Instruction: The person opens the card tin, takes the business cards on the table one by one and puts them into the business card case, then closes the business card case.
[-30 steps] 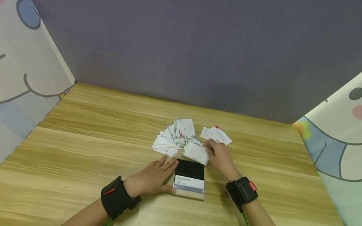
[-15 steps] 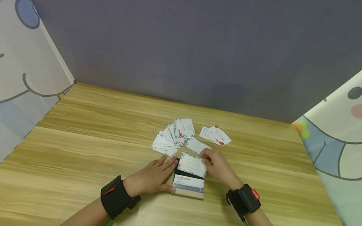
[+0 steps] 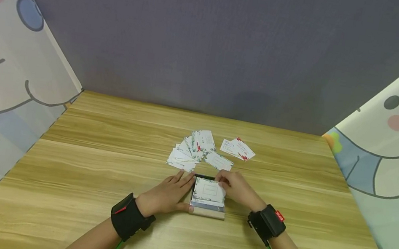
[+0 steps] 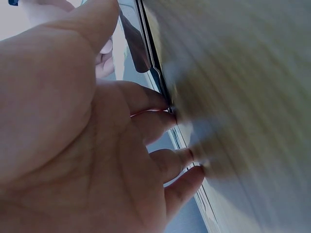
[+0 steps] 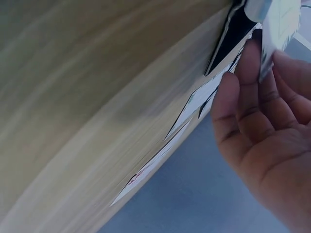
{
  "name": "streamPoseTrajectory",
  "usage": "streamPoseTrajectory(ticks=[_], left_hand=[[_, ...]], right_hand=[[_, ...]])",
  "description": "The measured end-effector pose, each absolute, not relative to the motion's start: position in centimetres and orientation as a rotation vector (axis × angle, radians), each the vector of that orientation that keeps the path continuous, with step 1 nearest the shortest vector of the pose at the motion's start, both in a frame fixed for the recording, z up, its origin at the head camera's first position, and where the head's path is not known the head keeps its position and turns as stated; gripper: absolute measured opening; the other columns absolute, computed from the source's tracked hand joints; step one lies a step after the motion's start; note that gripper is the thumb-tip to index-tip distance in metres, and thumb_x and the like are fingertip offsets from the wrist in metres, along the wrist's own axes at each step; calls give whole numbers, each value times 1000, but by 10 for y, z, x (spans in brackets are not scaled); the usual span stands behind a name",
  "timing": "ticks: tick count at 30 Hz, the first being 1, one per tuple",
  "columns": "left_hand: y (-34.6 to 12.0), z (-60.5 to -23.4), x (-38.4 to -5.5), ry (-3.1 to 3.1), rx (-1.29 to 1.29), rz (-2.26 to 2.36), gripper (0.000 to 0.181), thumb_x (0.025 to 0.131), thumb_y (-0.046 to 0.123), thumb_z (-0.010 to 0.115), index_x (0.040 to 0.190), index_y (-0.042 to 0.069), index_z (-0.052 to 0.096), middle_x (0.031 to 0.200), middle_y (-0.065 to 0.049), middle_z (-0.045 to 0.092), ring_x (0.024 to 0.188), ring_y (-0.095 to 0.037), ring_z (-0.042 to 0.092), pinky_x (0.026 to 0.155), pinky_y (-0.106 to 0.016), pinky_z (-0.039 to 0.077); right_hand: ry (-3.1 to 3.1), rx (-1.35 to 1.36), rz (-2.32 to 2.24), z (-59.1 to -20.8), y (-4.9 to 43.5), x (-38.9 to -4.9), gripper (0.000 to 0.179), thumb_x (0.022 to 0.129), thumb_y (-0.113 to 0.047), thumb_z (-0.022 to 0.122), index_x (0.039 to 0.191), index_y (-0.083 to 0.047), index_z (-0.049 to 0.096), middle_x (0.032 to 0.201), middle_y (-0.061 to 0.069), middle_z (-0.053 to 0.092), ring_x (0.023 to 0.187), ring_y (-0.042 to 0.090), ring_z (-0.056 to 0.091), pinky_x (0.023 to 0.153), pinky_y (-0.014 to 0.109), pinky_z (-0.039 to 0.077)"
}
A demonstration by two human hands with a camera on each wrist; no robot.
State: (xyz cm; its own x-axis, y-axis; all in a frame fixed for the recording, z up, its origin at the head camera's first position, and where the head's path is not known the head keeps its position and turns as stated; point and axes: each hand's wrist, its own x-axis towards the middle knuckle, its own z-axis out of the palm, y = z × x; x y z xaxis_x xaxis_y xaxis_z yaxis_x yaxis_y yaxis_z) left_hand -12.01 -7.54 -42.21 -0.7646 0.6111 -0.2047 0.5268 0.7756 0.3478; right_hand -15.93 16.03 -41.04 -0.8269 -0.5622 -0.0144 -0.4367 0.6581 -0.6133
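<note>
Pinching a card [image 3: 209,190] over the case [image 3: 207,213] by its right edge with the right hand [image 3: 238,188]; touching the case with the outstretched left hand [image 3: 165,196]. Probably light, easily creased: best held by the edges.

Card holder [image 3: 208,213] was reachable from bottom centre, between the forearms [image 3: 89,240]. Left hand [image 3: 164,195] blocked its left side, right hand [image 3: 239,188] its upper right; loose cards [image 3: 205,140] lay above, grey panel [image 3: 210,45] walled off frame top.
</note>
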Motion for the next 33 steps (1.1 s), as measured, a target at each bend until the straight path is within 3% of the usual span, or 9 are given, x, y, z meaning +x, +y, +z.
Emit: streamPoseTrajectory(ticks=[33], left_hand=[[-77, -419, -118, 2658, 887, 422, 81, 86, 51, 53, 144, 3, 25, 153, -11, 17, 139, -39, 13, 108, -48, 25]], right_hand=[[2470, -921, -860, -407, 155, -151, 16, 80, 11, 56, 81, -3, 64, 70, 4, 59, 59, 3, 44, 53, 18, 40]])
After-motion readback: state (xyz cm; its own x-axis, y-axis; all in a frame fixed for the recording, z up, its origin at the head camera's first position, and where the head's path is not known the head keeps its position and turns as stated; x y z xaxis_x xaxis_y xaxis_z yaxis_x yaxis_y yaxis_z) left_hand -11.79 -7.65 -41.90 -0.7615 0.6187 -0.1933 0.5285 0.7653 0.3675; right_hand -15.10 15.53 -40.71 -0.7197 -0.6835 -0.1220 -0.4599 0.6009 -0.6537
